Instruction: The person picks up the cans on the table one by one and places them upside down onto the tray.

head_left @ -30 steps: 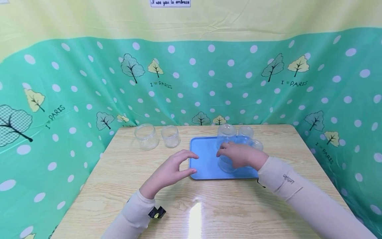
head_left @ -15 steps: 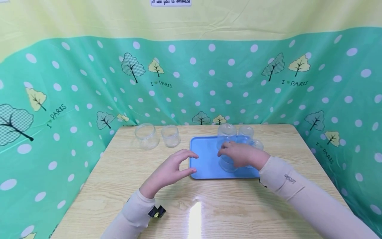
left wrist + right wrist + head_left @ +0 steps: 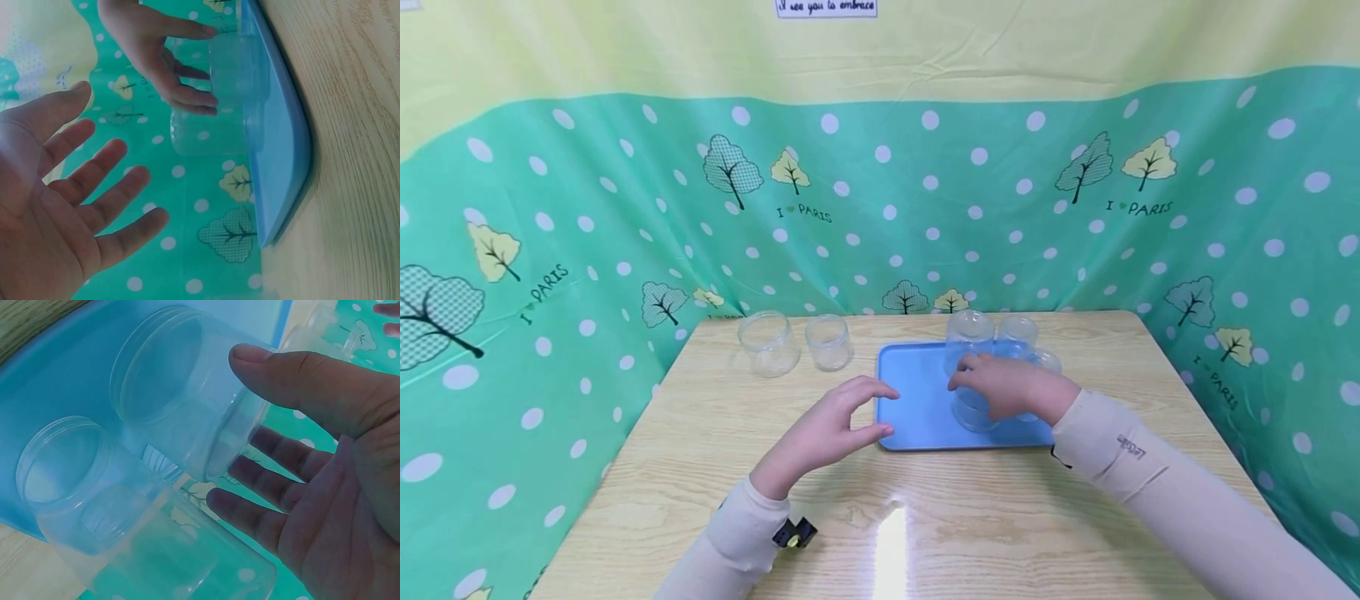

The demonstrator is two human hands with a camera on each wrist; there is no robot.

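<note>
Two clear jars (image 3: 793, 342) on the worktop (image 3: 865, 517), well left of the blue tray (image 3: 917, 408). Left hand (image 3: 823, 433) just left of tray, fingers spread, holding nothing. Right hand (image 3: 1011, 387) curled round a clear jar (image 3: 972, 406) standing on the tray's right half; more jars (image 3: 1018, 331) behind it.

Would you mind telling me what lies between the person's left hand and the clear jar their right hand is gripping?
In the head view, only bare blue tray floor lies between the left hand and the gripped clear jar. The right hand wraps around it.
</note>
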